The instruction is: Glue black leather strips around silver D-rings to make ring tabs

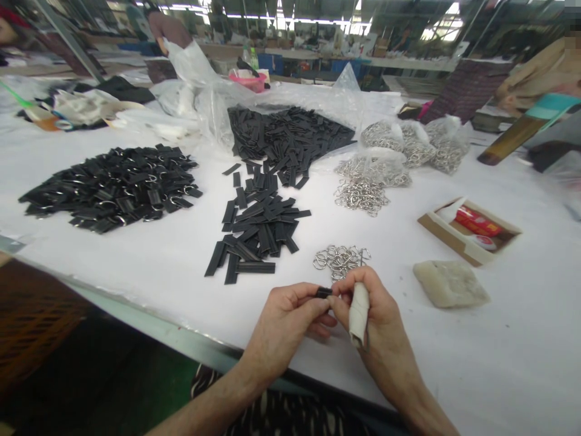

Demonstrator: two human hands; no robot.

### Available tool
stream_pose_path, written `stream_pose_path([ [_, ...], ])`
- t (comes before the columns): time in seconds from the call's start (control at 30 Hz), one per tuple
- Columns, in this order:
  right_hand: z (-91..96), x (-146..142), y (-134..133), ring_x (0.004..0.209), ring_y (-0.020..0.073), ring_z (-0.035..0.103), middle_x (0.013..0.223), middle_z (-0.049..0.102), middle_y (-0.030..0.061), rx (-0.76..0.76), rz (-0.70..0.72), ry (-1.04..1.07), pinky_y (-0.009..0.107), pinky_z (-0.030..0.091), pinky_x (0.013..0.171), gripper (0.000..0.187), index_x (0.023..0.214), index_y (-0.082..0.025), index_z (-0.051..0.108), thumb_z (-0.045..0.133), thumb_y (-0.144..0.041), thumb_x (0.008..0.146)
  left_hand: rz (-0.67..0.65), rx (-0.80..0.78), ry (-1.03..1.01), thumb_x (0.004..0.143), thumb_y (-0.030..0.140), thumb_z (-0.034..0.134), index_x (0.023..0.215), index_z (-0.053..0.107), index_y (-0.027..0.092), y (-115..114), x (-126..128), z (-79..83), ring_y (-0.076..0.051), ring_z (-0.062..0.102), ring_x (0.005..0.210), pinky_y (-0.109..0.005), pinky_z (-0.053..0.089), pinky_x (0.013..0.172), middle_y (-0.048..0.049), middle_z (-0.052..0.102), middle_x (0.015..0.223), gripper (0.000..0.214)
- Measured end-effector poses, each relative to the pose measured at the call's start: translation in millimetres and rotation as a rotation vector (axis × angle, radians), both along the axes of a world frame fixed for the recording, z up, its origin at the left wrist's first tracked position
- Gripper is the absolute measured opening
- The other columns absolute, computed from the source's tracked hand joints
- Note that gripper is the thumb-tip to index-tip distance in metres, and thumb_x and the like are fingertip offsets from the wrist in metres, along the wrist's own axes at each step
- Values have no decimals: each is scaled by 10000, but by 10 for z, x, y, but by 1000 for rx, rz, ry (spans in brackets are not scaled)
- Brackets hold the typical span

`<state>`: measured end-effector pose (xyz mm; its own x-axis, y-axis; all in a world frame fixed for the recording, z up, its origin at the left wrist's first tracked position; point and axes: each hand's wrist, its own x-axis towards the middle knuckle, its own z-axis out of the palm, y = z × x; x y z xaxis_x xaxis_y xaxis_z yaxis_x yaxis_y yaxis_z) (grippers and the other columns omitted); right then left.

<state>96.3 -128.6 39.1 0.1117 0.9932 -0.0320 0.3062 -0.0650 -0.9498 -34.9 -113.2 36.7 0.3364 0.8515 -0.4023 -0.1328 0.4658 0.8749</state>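
Black strip (324, 292): lower centre, between the fingertips; looks light, bendable, unlikely to break; best pinched near its ends.
Left hand (290, 318): thumb and forefinger pinching the strip.
Right hand (379, 321): curled around a wrapped handle (359, 315), fingertips at the strip.
Large clear bag (212, 112): upper centre, spilling loose strips (290, 136).
Small clear bags (396, 128): upper right, metal rings (447, 156) inside.
Cardboard box (447, 243): right, red packet (477, 221) inside.

Black strip (324, 292): short dark piece pinched in left hand (290, 315), right hand (379, 312) fingertips at its other end; mostly covered, can't confirm a fold. Pale wrapped handle (359, 315) sits in right hand, lower end toward the wrist.
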Motion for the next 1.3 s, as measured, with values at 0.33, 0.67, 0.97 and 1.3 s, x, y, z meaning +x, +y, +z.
stream_pose_path([
  [0.33, -59, -49, -23, 596, 106, 487, 710, 546, -39, 22, -41, 34, 217, 403, 531, 93, 771, -232, 468, 558, -244, 794, 49, -47, -25, 789, 224, 598, 792, 659, 112, -13, 2, -82, -185, 679, 699, -302, 551, 672, -74, 720, 777, 128],
  [0.67, -25, 50, -52, 601, 122, 533, 698, 600, -25, 57, -49, -7, 215, 419, 504, 122, 791, -233, 500, 589, -315, 810, 82, -66, 48, 762, 220, 621, 782, 677, 98, 11, -14, -54, -160, 668, 625, -270, 558, 624, -70, 709, 739, 135],
  [0.97, 100, 650, -238, 483, 132, 515, 656, 634, -1, 170, -167, 3, 247, 421, 448, 343, 1012, -230, 577, 539, -504, 810, 38, -71, 40, 762, 232, 627, 710, 682, 114, 33, -9, -48, -120, 652, 568, -198, 531, 549, -54, 711, 720, 140],
  [1.3, 89, 909, -290, 533, 125, 441, 602, 525, -10, 141, -503, 148, 221, 316, 421, 240, 796, -205, 604, 604, -443, 763, -46, -51, 107, 750, 283, 659, 724, 707, 131, 92, 70, -31, -145, 666, 632, -203, 536, 607, -63, 731, 773, 161],
])
